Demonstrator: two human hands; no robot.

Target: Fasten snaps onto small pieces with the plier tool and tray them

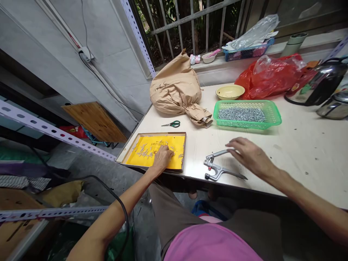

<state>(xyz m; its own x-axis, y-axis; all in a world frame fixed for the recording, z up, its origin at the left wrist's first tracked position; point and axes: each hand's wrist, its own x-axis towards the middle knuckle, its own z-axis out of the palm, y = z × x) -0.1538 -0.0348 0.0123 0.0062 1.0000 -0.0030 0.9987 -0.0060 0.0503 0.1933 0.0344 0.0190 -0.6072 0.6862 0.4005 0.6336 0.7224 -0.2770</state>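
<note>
My left hand (162, 158) reaches into a shallow cardboard tray (185, 152) lined with a yellow sheet (133, 156). Its fingers are bent and drawn together over the sheet; whatever is between the fingertips is too small to make out. Small silvery metal pieces (145, 151) lie scattered on the yellow sheet. To the right, a grey metal hand press plier (217, 169) with a spring and a red part rests near the table's front edge. Above its upper handle's end hovers my right hand (251, 155), fingers stretched out and loose, not wrapped around the handle.
Green-handled scissors (174, 124) lie behind the tray. A green plastic basket (247, 125) holds many small metal pieces. Farther back are a brown paper bag (175, 85), a yellow bowl (230, 92), a red plastic bag (272, 79) and a kettle (317, 83).
</note>
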